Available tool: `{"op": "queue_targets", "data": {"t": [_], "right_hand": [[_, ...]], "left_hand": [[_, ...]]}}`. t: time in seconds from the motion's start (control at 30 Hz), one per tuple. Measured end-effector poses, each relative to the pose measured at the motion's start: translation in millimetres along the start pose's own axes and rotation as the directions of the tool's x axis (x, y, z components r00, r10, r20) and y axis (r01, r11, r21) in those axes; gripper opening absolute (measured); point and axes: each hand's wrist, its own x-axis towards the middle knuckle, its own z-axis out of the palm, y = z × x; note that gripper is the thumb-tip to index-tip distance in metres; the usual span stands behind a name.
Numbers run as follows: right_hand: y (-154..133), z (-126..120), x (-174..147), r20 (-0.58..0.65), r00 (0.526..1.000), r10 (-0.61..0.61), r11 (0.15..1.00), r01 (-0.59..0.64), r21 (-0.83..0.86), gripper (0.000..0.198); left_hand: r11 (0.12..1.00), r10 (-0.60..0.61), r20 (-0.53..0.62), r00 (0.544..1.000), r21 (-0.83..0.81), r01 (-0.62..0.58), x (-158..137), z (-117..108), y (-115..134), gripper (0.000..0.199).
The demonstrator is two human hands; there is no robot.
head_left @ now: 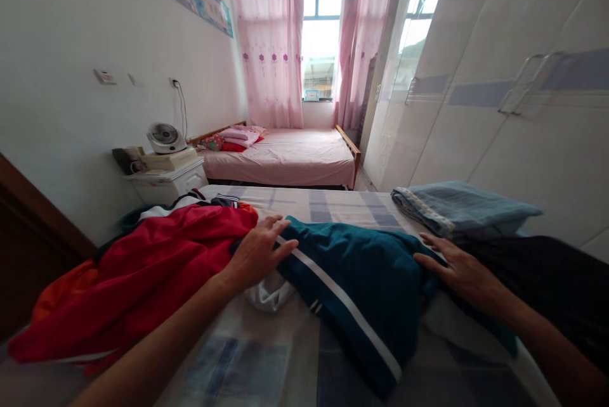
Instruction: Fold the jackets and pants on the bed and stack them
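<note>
A dark teal garment [361, 267] with a long white stripe lies rumpled across the bed in front of me; whether it is trousers or a jacket I cannot tell. On its left edge, by the start of the stripe, rests my left hand [259, 248], fingers stretched and thumb apart. My right hand [464, 271] touches the garment's right end, thumb and fingers spread. Left of my left hand is a heap of clothes with a red garment [166, 267] on top. Below that hand, a small white cloth [270, 293] shows partly under the teal garment.
A folded blue-grey cloth [469, 207] and black fabric [547, 280] lie at the right. The checked bedsheet [238, 369] spreads beneath everything. Beyond stand a pink bed [295, 156] and a cabinet with a small fan [165, 137]. White wardrobes [480, 122] line the right side.
</note>
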Motion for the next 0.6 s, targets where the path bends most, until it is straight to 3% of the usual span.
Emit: {"op": "queue_targets", "data": {"t": [0.1, 0.17, 0.23, 0.3, 0.37, 0.47, 0.53, 0.6], "right_hand": [[10.6, -0.1, -18.9, 0.102, 0.993, 0.053, 0.997, -0.057, 0.043, 0.059], [2.9, -0.3, -21.4, 0.111, 0.992, 0.053, 0.994, -0.063, 0.086, 0.048], [-19.2, -4.5, -17.0, 0.065, 0.997, 0.052, 0.974, -0.065, 0.216, 0.039], [-53.5, -13.9, -9.3, 0.021, 0.998, 0.052, 0.906, -0.056, 0.420, 0.037], [-92.5, -26.9, -2.0, -0.011, 0.999, 0.035, 0.819, -0.022, 0.574, 0.037], [-136.8, -44.5, 4.6, -0.054, 0.995, -0.080, 0.755, 0.096, 0.648, 0.035], [-144.3, -49.3, 7.2, -0.128, 0.987, -0.094, 0.722, 0.157, 0.674, 0.033], [-133.1, -44.6, 10.7, -0.256, 0.967, -0.009, 0.730, 0.181, 0.659, 0.031]], "left_hand": [[0.987, 0.129, 0.091, 0.987, -0.108, -0.119, -10.9, 6.1, 39.8, 0.051], [0.961, 0.243, 0.152, 0.958, -0.174, -0.216, -8.6, 17.5, 69.2, 0.063], [0.932, 0.330, 0.168, 0.929, -0.214, -0.292, 0.4, 34.0, 96.6, 0.088], [0.921, 0.349, 0.115, 0.930, -0.222, -0.319, 13.5, 50.5, 119.0, 0.111], [0.937, 0.271, -0.006, 0.963, -0.228, -0.265, 27.5, 60.1, 132.4, 0.116], [0.930, 0.066, -0.135, 0.989, -0.352, -0.110, 44.1, 51.2, 127.5, 0.087], [0.855, -0.029, -0.153, 0.988, -0.515, -0.055, 50.1, 31.1, 107.7, 0.061], [0.708, -0.167, -0.165, 0.972, -0.706, 0.001, 51.3, 6.1, 81.6, 0.043]]}}
